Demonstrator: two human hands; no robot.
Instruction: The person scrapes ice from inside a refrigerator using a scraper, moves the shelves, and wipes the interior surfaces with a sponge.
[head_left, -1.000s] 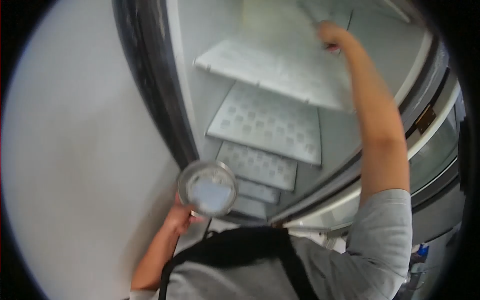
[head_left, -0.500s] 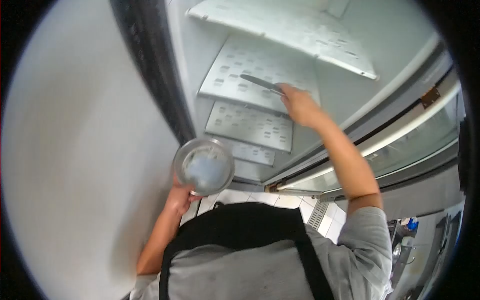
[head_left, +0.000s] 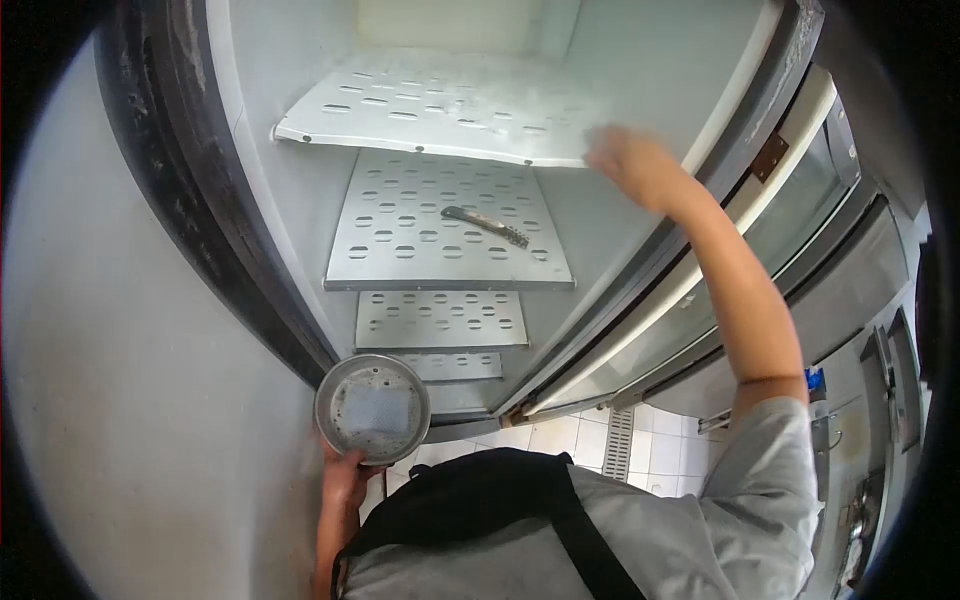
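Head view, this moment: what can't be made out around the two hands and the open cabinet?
- Right hand: motion-blurred at the perforated white upper shelf; fingers and any contact unreadable.
- Left hand: mostly hidden under the round metal bowl it holds.
- Pale block in the bowl: too blurred to identify.
- Slim metal tool on the second shelf: too small to name.
- Lower shelves: cut off by the bowl and cabinet frame.

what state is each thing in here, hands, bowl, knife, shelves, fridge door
left hand: gripping the metal bowl from below
metal bowl: held upright, pale contents inside
right hand: raised at the top shelf's front edge, blurred, grip unclear
knife: lying flat on the second shelf, not held
top shelf: perforated, in place
second shelf: perforated, bears only the knife
fridge door: swung open
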